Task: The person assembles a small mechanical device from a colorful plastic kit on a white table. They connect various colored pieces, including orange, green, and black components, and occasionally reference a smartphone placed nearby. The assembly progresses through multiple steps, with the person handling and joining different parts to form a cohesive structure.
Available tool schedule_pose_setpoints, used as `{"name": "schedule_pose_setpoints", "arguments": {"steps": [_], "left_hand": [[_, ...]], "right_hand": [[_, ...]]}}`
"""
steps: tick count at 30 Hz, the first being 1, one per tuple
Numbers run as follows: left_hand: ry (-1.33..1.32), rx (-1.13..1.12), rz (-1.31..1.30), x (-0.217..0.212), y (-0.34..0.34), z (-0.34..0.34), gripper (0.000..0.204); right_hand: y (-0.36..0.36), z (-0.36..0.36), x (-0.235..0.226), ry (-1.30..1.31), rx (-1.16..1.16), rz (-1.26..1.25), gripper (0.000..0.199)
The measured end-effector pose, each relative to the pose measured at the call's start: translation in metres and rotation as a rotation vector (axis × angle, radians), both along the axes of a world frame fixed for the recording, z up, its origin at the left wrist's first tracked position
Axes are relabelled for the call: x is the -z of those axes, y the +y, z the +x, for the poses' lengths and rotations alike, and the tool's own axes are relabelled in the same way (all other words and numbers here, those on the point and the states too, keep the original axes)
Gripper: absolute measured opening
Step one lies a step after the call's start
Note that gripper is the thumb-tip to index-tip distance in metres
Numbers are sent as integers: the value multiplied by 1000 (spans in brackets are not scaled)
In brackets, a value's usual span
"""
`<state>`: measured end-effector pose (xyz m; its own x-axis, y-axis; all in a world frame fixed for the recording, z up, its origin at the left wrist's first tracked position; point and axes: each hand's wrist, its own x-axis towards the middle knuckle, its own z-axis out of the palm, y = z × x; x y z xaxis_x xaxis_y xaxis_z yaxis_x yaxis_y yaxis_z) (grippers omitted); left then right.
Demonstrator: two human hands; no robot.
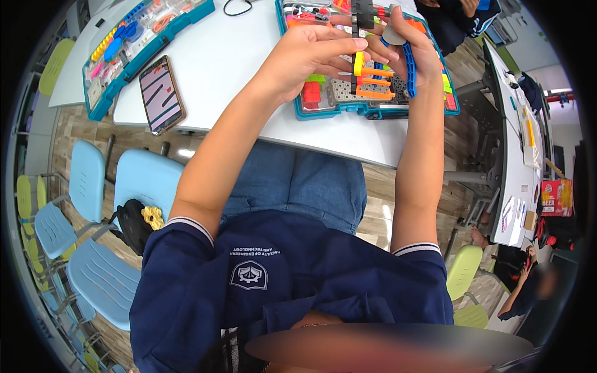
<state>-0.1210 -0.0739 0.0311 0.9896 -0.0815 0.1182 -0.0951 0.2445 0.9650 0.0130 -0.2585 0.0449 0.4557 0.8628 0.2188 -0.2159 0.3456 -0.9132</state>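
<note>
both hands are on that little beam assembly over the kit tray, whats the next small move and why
Probably press the blue beam home with the right hand while the left hand steadies the assembly: the beam sits at its right edge under those fingers, held above the open kit tray.

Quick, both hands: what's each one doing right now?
Left hand: closed on the plastic model.
Right hand: closed on the same model's blue strip.

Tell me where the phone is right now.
In the head view the phone lies flat on the white table at the person's left, just below the open teal parts case and well left of the left hand.
</note>
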Motion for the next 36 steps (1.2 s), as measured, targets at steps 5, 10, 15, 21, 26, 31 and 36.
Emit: {"name": "schedule_pose_setpoints", "arguments": {"steps": [5, 10, 15, 21, 26, 31, 36], "left_hand": [[11, -25, -79, 5, -4, -2, 41], [-25, -55, -101, 12, -6, -2, 42], [-47, -30, -99, 13, -10, 3, 43], [-106, -8, 26, 7, -20, 11, 43], [-178, 80, 30, 8, -20, 15, 42], [-158, 117, 0, 13, -16, 13, 42], [-81, 52, -30, 7, -18, 13, 44]], "right_hand": [[-5, 3, 1, 138, 118, -99, 56], [-7, 5, -4, 144, 157, -103, 53], [-10, 8, -1, 167, 165, -178, 53], [-13, 9, -9, 249, 31, -129, 61], [-13, 1, -1, 296, 270, -98, 66], [-15, 12, 0, 169, -169, 42, 66], [-16, 13, 4, 189, -62, 97, 55]]}}
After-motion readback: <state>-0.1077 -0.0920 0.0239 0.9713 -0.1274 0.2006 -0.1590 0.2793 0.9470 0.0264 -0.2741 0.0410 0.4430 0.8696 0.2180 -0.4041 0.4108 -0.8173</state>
